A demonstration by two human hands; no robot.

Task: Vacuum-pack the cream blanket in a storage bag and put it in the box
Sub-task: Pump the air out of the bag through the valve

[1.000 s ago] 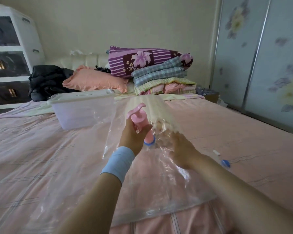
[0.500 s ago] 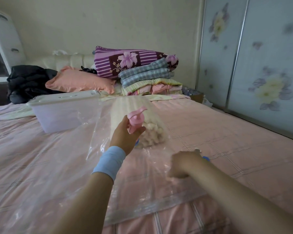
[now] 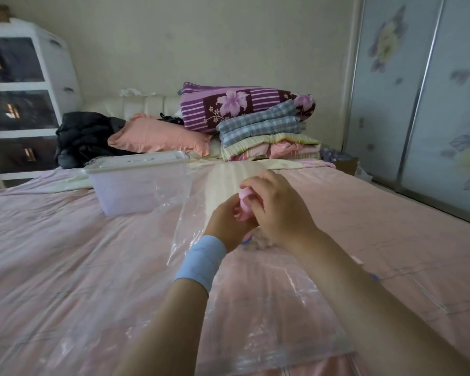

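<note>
Both the left hand (image 3: 225, 226) and right hand (image 3: 276, 210) grip a pink pump (image 3: 244, 206) over the clear storage bag (image 3: 255, 308).

Dim, soft, diffuse daylight; shadows are faint. Small bright reflections show in the dark drawer fronts (image 3: 17, 109) at left. Pale glare streaks the clear storage bag (image 3: 269, 294). Wide-angle distortion bows the wardrobe doors (image 3: 418, 104) at right. The left hand (image 3: 225, 226), right hand (image 3: 280, 210) and pink pump (image 3: 244, 206) are slightly blurred.
</note>
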